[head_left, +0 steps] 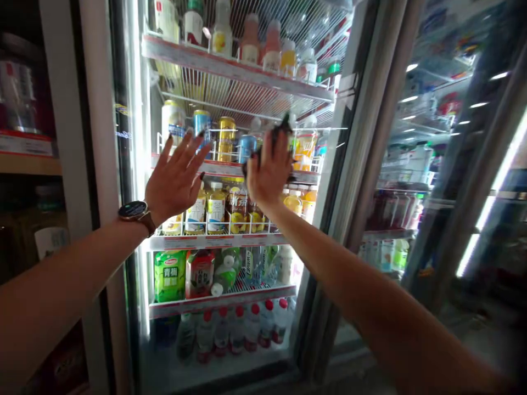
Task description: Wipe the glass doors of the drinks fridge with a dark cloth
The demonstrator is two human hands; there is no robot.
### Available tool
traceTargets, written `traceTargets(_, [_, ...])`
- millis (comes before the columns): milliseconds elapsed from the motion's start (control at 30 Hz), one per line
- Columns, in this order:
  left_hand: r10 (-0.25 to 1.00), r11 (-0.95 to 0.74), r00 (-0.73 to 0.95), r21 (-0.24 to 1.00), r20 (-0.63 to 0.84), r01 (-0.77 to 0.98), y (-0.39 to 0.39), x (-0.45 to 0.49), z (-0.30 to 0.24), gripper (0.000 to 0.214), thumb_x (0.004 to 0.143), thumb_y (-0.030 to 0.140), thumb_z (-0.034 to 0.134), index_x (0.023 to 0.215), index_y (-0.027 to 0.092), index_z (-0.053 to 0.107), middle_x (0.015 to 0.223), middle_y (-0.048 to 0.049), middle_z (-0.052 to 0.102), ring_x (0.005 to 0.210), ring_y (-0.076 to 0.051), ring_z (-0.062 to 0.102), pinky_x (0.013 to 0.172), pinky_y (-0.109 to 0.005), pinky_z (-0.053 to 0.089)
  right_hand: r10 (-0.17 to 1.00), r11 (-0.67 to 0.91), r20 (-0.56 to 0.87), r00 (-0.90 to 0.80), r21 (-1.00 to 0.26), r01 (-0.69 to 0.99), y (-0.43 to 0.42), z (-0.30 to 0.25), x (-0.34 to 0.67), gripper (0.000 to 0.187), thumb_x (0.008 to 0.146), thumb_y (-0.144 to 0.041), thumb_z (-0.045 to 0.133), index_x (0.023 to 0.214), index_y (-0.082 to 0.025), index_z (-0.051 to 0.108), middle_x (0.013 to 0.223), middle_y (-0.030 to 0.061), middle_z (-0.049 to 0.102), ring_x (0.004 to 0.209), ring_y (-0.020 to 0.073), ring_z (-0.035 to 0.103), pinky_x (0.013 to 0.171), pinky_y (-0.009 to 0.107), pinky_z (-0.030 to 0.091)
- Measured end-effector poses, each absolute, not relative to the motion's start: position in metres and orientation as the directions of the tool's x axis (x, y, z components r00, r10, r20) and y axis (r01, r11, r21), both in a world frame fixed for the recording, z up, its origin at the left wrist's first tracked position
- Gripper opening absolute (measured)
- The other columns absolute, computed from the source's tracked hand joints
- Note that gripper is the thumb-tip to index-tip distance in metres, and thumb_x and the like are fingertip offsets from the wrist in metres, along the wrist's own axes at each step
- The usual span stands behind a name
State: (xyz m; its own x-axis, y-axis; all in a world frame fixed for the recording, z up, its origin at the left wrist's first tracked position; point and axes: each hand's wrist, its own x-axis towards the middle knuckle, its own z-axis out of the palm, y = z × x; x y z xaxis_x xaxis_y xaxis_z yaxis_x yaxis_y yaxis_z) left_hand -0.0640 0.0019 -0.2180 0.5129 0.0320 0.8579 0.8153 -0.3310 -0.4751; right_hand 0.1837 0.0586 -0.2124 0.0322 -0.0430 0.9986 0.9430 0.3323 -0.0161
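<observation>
Both my hands are raised in front of an open drinks fridge. My left hand [175, 178] is open, its fingers spread and tipped with dark nails, and holds nothing. It hovers before the can shelf [224, 168], near a blue can [201, 123]. A watch [132, 210] sits on that wrist. My right hand [269, 170] is up with its fingers stretched towards the same shelf, just right of a gold can [226, 137]. Dark patches at its fingertips look like nails; I cannot make out anything in it.
Wire shelves hold bottles on top [251, 46], yellow-capped bottles [216, 211] below the hands, green and clear bottles [169, 274], and red-capped water bottles [247, 329] at the bottom. The glass door [411, 164] stands open on the right. A dark wooden shelf [24, 153] is at left.
</observation>
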Motion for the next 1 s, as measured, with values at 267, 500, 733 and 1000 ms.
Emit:
traceTargets(267, [0.015, -0.348, 0.370, -0.342, 0.929, 0.873, -0.008, -0.069, -0.214, 0.053, 0.108, 0.025, 0.024, 0.159, 0.011, 0.028, 0.173, -0.0055, 0.023, 0.161, -0.020, 0.017, 0.136, -0.049, 0.011, 0.022, 0.438, 0.779, -0.626, 0.556, 0.707, 0.013, -0.221, 0.103, 0.067, 0.099, -0.021, 0.036, 0.164, -0.016, 0.027, 0.174, 0.0058, 0.025, 0.163, 0.0211, 0.015, 0.134, 0.047, 0.011])
traceTargets(500, [0.112, -0.278, 0.436, -0.393, 0.893, 0.877, -0.016, -0.056, -0.234, 0.051, 0.106, 0.021, 0.037, 0.157, 0.017, 0.039, 0.173, -0.0071, 0.023, 0.162, -0.027, 0.014, 0.134, -0.056, 0.006, 0.089, 0.328, 0.986, -0.144, 0.108, 0.939, 0.059, -0.247, 0.312, 0.073, 0.094, -0.020, 0.030, 0.166, -0.016, 0.022, 0.173, 0.0100, 0.025, 0.163, 0.0263, 0.016, 0.129, 0.058, 0.020])
traceTargets(733, [0.121, -0.326, 0.494, -0.435, 0.861, 0.839, -0.018, -0.057, -0.250, 0.051, 0.104, 0.018, 0.043, 0.154, 0.015, 0.044, 0.174, -0.0069, 0.021, 0.161, -0.033, 0.014, 0.131, -0.061, 0.007, 0.063, 0.260, 0.960, 0.274, -0.280, 0.924, 0.067, -0.327, 0.301, 0.078, 0.090, -0.023, 0.031, 0.166, -0.013, 0.021, 0.170, 0.0175, 0.030, 0.161, 0.0333, 0.023, 0.124, 0.068, 0.025])
traceTargets(1000, [0.137, -0.243, 0.485, -0.445, 0.864, 0.862, -0.014, -0.063, -0.246, 0.048, 0.105, 0.020, 0.033, 0.151, 0.014, 0.047, 0.170, -0.0027, 0.030, 0.161, -0.021, 0.015, 0.134, -0.053, 0.011, 0.185, 0.501, 0.764, -0.618, 0.468, 0.728, 0.010, -0.350, 0.097, 0.074, 0.099, -0.029, 0.040, 0.167, -0.013, 0.016, 0.175, 0.0074, 0.022, 0.164, 0.0259, 0.013, 0.134, 0.054, 0.013])
